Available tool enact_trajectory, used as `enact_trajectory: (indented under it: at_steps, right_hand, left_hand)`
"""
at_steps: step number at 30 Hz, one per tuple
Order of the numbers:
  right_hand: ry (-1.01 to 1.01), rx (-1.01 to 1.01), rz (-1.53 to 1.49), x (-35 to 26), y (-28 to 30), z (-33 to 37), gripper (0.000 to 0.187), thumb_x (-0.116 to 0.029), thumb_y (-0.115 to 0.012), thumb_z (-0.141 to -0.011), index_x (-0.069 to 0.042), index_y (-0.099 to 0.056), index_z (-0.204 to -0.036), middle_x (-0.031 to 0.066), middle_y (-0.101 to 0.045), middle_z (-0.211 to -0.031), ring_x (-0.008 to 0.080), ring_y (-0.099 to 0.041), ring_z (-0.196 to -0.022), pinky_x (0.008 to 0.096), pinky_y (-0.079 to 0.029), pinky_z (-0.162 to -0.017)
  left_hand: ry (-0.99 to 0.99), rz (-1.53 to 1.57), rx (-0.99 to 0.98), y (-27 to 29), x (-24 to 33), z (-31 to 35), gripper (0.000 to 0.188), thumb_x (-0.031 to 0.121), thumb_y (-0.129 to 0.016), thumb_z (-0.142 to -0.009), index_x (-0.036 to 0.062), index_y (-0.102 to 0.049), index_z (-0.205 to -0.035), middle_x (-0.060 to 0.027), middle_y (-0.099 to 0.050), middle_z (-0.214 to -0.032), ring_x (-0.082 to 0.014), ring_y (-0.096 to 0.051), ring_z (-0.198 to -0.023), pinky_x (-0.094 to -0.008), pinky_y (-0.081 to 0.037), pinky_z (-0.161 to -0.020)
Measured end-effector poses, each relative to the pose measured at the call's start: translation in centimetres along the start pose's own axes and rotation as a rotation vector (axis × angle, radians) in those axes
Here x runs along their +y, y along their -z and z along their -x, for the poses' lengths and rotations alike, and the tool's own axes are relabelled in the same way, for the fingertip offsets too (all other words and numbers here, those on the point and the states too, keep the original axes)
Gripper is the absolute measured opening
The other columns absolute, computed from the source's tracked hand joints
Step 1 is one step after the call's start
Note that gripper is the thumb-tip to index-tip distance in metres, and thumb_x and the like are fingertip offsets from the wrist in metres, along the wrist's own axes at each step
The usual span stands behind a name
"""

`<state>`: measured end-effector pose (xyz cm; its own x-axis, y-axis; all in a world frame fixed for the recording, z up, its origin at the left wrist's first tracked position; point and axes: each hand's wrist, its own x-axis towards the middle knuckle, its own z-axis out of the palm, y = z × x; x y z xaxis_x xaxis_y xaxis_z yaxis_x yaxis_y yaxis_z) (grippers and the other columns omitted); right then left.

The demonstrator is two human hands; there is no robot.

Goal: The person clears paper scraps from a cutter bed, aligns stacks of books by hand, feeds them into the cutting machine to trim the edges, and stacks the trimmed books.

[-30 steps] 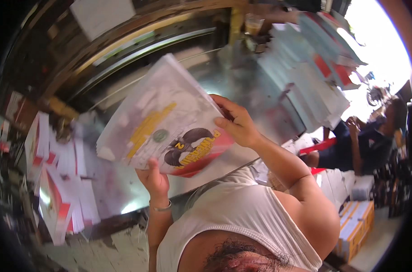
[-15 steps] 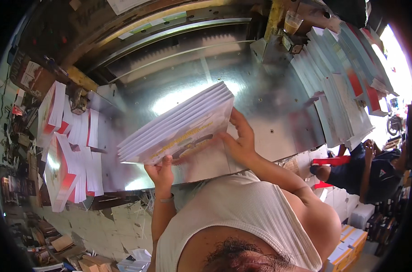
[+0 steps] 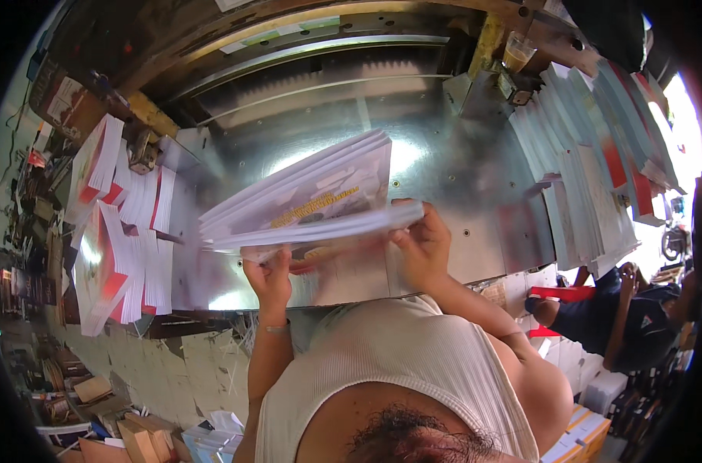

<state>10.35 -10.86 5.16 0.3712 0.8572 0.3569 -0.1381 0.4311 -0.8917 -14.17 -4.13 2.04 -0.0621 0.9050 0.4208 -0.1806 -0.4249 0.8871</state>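
Over the metal table, a small stack of white-edged booklets (image 3: pixel 304 182) leans at a slant, parted into two groups. The rear group shows a pale cover with yellow lettering. Nearer to me, a thinner bunch of booklets (image 3: pixel 328 228) is tipped down, with its white page edges upward. My right hand (image 3: pixel 425 248) pinches this bunch at its right end, thumb in front. My left hand (image 3: pixel 268 276) closes on the lower left corner, thumb up; its fingers are partly hidden beneath. A gap separates the two groups toward the right and narrows at the left.
A metal table (image 3: pixel 474 208) lies beneath, with a machine frame (image 3: pixel 320 54) along its back. Booklet stacks (image 3: pixel 162 201) stand left; taller paper stacks (image 3: pixel 590 170) stand right. A drinking glass (image 3: pixel 518 52) sits at the back right. Another person (image 3: pixel 598 316) is at the far right.
My right hand has drawn the front booklets away from the rear ones and tilted them toward me, opening a gap. My left hand stays at the left corner. The view has shifted slightly.
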Motion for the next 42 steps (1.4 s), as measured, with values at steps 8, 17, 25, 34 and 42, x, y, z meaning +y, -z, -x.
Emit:
enact_trajectory:
  at_steps: [8,17,25,34,42]
  right_hand:
    - [0.310,0.422,0.387,-8.0,12.2,-5.2,0.029,-0.012,-0.069,-0.093,0.001,-0.061,-0.117,0.0039,-0.064,-0.097,0.0111,-0.059,-0.085,0.0262,-0.048,-0.077]
    - [0.609,0.447,0.581,-9.1,12.4,-8.0,0.025,-0.004,-0.065,-0.095,0.006,-0.059,-0.117,0.0100,-0.064,-0.110,0.0144,-0.059,-0.099,0.0276,-0.047,-0.089]
    - [0.361,0.035,0.001,0.7,2.9,-10.4,0.029,-0.015,-0.061,-0.098,0.002,-0.055,-0.120,0.0060,-0.061,-0.109,0.0122,-0.055,-0.102,0.0285,-0.043,-0.093]
    - [0.413,-0.355,-0.217,-3.0,-1.8,-9.5,0.079,-0.024,-0.076,-0.084,0.003,-0.034,-0.145,0.0138,-0.054,-0.127,0.0214,-0.053,-0.120,0.0341,-0.042,-0.102]
    - [0.293,-0.490,0.587,-10.1,0.0,-11.5,0.048,-0.001,-0.081,-0.067,0.000,-0.066,-0.112,0.0071,-0.065,-0.105,0.0168,-0.061,-0.098,0.0288,-0.046,-0.089]
  left_hand:
    - [0.078,-0.026,0.014,0.4,-0.4,0.2,0.051,0.017,-0.072,-0.092,-0.0038,-0.048,-0.132,-0.0109,-0.062,-0.124,-0.0189,-0.058,-0.113,-0.0337,-0.043,-0.102]
    - [0.075,0.061,0.011,0.1,-0.1,0.0,0.042,0.008,-0.070,-0.092,-0.0042,-0.050,-0.127,-0.0115,-0.063,-0.120,-0.0177,-0.061,-0.107,-0.0311,-0.047,-0.096]
    - [0.146,0.074,-0.136,-0.5,1.5,-1.4,0.058,0.001,-0.070,-0.089,-0.0018,-0.038,-0.137,-0.0130,-0.057,-0.129,-0.0205,-0.058,-0.116,-0.0346,-0.047,-0.100]
    - [0.310,0.115,-0.210,0.9,0.0,-1.3,0.061,0.005,-0.074,-0.087,-0.0011,-0.042,-0.138,-0.0128,-0.060,-0.127,-0.0198,-0.063,-0.109,-0.0337,-0.055,-0.088]
    - [0.536,-0.383,-0.382,5.1,-3.6,0.1,0.050,0.002,-0.080,-0.078,0.0000,-0.057,-0.122,-0.0132,-0.069,-0.110,-0.0198,-0.069,-0.095,-0.0333,-0.056,-0.083]
